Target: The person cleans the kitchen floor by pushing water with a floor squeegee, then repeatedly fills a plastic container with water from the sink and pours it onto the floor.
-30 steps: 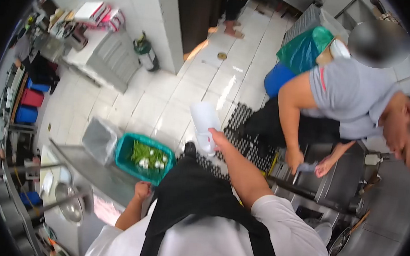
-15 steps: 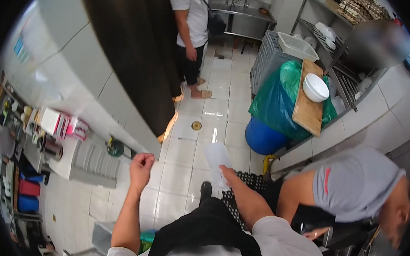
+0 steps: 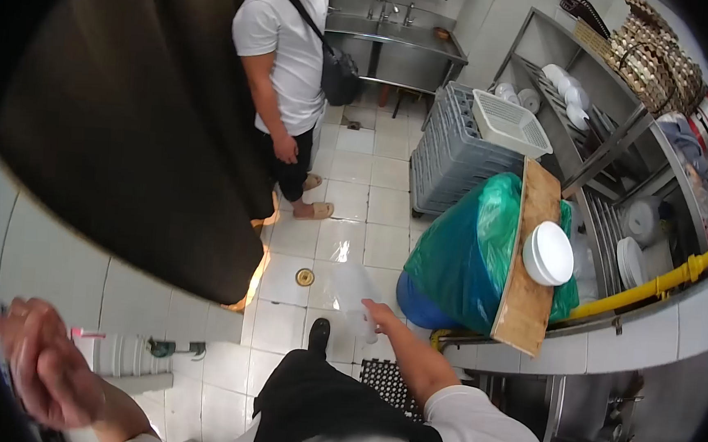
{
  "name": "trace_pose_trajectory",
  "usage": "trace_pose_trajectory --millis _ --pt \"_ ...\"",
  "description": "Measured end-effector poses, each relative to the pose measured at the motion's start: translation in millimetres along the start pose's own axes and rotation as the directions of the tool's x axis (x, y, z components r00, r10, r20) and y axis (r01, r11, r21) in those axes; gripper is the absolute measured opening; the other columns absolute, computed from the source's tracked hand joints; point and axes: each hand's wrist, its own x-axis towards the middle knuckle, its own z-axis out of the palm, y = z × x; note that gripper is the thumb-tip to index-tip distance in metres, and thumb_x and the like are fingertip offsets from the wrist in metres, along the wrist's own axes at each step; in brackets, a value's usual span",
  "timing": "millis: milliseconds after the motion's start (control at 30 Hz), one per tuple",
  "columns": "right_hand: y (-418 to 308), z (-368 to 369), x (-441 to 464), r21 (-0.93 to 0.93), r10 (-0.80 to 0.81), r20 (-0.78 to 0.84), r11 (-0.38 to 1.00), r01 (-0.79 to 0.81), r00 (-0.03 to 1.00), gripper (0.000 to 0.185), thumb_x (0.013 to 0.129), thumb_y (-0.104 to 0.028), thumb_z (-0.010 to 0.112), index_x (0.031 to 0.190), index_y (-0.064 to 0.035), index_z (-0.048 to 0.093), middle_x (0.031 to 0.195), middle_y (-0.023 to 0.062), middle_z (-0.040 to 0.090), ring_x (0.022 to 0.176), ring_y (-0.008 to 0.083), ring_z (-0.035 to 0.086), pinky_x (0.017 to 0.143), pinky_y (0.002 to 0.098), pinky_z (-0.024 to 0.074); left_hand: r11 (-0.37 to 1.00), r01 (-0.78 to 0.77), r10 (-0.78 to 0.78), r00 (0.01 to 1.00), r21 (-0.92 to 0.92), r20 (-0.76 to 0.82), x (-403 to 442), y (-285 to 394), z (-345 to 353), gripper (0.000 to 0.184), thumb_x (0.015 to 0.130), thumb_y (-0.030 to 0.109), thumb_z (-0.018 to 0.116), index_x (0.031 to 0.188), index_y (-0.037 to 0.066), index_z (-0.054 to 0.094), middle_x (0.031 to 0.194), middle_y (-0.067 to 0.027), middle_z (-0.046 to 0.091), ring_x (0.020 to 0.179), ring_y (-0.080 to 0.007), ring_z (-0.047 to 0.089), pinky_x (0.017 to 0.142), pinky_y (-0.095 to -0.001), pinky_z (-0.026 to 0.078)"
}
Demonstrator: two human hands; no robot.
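My right hand (image 3: 379,315) is closed on a translucent white plastic item (image 3: 353,287), held out low over the tiled floor. Its outline is faint, and I cannot make out whether it is a container or a bag. My left hand (image 3: 52,368) is raised at the lower left, close to the camera and slightly blurred. Its fingers are curled in, and nothing shows in them. A dark curtain (image 3: 147,124) hangs beyond it.
A person (image 3: 286,77) in a white shirt stands beside the curtain. At right are a blue barrel (image 3: 422,302) with a green bag (image 3: 471,250), a board (image 3: 526,311) bearing white bowls (image 3: 549,253), stacked grey crates (image 3: 457,158) and metal shelving (image 3: 613,149). A sink (image 3: 415,57) stands behind.
The view has swung from the greens basket and the grey-shirted co-worker, both now out of sight, toward the curtain and barrel. My left hand has risen and moved left; my right still holds the plastic item.
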Motion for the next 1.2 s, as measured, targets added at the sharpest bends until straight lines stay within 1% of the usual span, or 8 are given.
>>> trace_pose_trajectory --millis 67,200,300,567,1033,1100,1133,1200 --pt "-46 -24 2 -0.052 -0.028 0.026 0.998 0.030 0.999 0.052 0.078 -0.049 0.057 0.104 -0.0044 0.056 0.096 0.0093 0.058 0.094 0.0286 0.053 0.080 0.0493 0.0404 0.953 -0.197 0.193 0.980 -0.231 -0.039 21 -34 17 0.017 0.090 0.006 0.042 0.089 -0.002 0.058 0.078 -0.0096 0.051 0.073 -0.0154 0.043 0.064 -0.0364 0.036" --pt "-83 -68 13 -0.028 -0.048 0.005 0.998 0.048 0.999 0.057 0.079 -0.050 0.055 0.113 -0.0043 0.053 0.103 0.0099 0.058 0.097 0.0273 0.054 0.082 0.0467 0.0414 0.838 -0.290 0.325 0.946 -0.463 -0.005 96 -71 99 0.016 0.089 0.010 0.044 0.079 0.005 0.055 0.069 -0.0025 0.046 0.065 -0.0126 0.039 0.059 -0.0340 0.032" --pt "-105 -83 21 0.105 -0.038 -0.026 0.994 0.041 0.999 0.063 0.079 -0.051 0.055 0.120 -0.0038 0.050 0.110 0.0120 0.057 0.103 0.0278 0.052 0.083 0.0467 0.0416 0.882 -0.307 0.389 0.902 -0.357 0.187 156 -50 190 0.034 0.091 0.044 0.042 0.088 0.011 0.033 0.082 0.0057 0.036 0.054 -0.0050 0.030 0.050 -0.0145 0.031" --pt "-166 -115 100 0.315 -0.005 -0.030 0.949 0.015 1.000 0.066 0.079 -0.054 0.054 0.123 -0.0037 0.048 0.115 0.0122 0.055 0.108 0.0285 0.049 0.086 0.0492 0.0401 0.673 -0.288 0.538 0.823 -0.681 0.183 223 -74 388 0.036 0.087 0.042 0.050 0.095 0.010 0.035 0.083 0.0033 0.038 0.059 -0.0082 0.033 0.053 -0.0192 0.031" --pt "-397 -242 187 0.193 -0.066 -0.075 0.978 0.079 0.995 0.064 0.079 -0.054 0.055 0.122 -0.0068 0.049 0.113 0.0095 0.056 0.104 0.0256 0.051 0.086 0.0449 0.0400 0.521 -0.305 0.507 0.862 -0.797 0.002 299 -211 581 0.038 0.087 0.038 0.052 0.101 0.005 0.040 0.078 0.0017 0.039 0.060 -0.0105 0.034 0.056 -0.0231 0.032" --pt "-414 -255 180 0.193 -0.169 -0.289 0.954 0.230 0.942 0.066 0.077 -0.054 0.056 0.108 0.0034 0.056 0.097 0.0143 0.060 0.084 0.0225 0.055 0.068 0.0370 0.0443 0.482 -0.326 0.512 0.858 -0.813 -0.040 312 -231 616 0.038 0.087 0.038 0.052 0.101 0.005 0.041 0.078 0.0014 0.039 0.061 -0.0108 0.034 0.057 -0.0237 0.032" --pt "-403 -273 202 0.175 -0.089 -0.201 0.977 0.125 0.976 0.062 0.080 -0.054 0.053 0.119 -0.0056 0.053 0.112 0.0099 0.057 0.101 0.0250 0.052 0.086 0.0429 0.0394 0.455 -0.329 0.527 0.849 -0.827 -0.047 324 -240 638 0.038 0.087 0.038 0.052 0.102 0.005 0.041 0.077 0.0013 0.039 0.061 -0.0110 0.034 0.057 -0.0240 0.032" --pt "-417 -280 201 0.125 -0.124 -0.115 0.983 0.138 0.986 0.059 0.086 -0.050 0.050 0.122 -0.0032 0.051 0.115 0.0123 0.056 0.101 0.0230 0.052 0.088 0.0409 0.0396 0.406 -0.382 0.598 0.798 -0.830 -0.074 350 -246 679 0.038 0.087 0.037 0.053 0.103 0.004 0.042 0.077 0.0011 0.039 0.061 -0.0113 0.034 0.058 -0.0245 0.032"
